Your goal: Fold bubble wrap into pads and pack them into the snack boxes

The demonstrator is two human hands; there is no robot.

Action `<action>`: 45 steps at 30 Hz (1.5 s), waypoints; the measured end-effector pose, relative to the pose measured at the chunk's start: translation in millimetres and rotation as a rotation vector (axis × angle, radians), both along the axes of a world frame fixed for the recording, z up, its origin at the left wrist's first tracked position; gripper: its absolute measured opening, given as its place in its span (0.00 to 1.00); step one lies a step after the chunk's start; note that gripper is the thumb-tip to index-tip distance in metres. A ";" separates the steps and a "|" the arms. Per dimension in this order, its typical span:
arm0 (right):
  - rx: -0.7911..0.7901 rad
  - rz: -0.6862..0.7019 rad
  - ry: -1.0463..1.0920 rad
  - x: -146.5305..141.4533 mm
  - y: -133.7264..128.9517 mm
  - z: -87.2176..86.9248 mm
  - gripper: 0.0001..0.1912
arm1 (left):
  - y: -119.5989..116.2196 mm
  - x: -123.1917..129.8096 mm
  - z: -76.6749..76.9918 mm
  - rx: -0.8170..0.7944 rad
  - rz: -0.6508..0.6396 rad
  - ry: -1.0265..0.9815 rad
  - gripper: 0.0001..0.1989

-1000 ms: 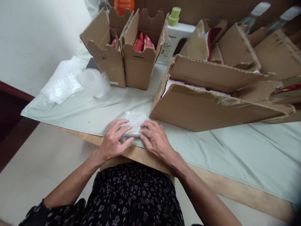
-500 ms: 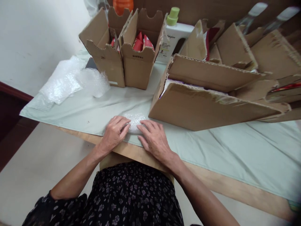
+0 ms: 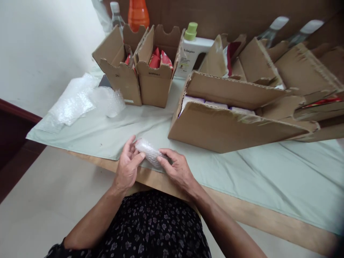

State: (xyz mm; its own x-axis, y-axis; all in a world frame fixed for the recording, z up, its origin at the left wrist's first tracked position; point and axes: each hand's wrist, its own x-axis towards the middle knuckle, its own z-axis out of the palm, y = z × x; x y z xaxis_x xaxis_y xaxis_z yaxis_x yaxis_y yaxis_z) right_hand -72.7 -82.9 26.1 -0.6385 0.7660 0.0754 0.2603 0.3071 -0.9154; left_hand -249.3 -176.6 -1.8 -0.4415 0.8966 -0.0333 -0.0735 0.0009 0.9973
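A small roll of bubble wrap (image 3: 149, 152) lies slantwise between my two hands, above the front edge of the cloth-covered table. My left hand (image 3: 128, 165) has its thumb on the roll's upper left end, with the fingers curled behind it. At the lower right end, my right hand (image 3: 176, 166) pinches the roll between thumb and fingers. Whatever may be inside the wrap cannot be made out.
Crumpled bubble wrap sheets (image 3: 77, 98) lie at the left. Two cardboard boxes (image 3: 154, 86) with red packets stand behind. A long cardboard box (image 3: 228, 129) is at the right, beside more cartons. A white bottle (image 3: 186, 53) with a green cap stands behind.
The bubble wrap roll has turned from lying level on the cloth to a slant. Both hands have gone from resting on it to gripping its ends.
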 end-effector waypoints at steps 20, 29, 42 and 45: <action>-0.890 0.162 0.519 48.2 0.0 14.7 0.32 | 14.9 20.8 24.6 -0.147 -0.299 -0.309 0.21; -0.923 0.150 0.537 78.7 -7.7 12.0 0.32 | 23.0 35.9 49.8 -0.270 -0.338 0.023 0.08; -0.781 -0.071 0.545 132.0 -4.3 30.6 0.28 | 29.9 35.7 90.9 -0.178 -0.474 -0.028 0.08; -0.658 -0.176 0.557 143.2 6.2 51.5 0.29 | 39.1 34.5 100.1 -0.077 -0.464 -0.022 0.05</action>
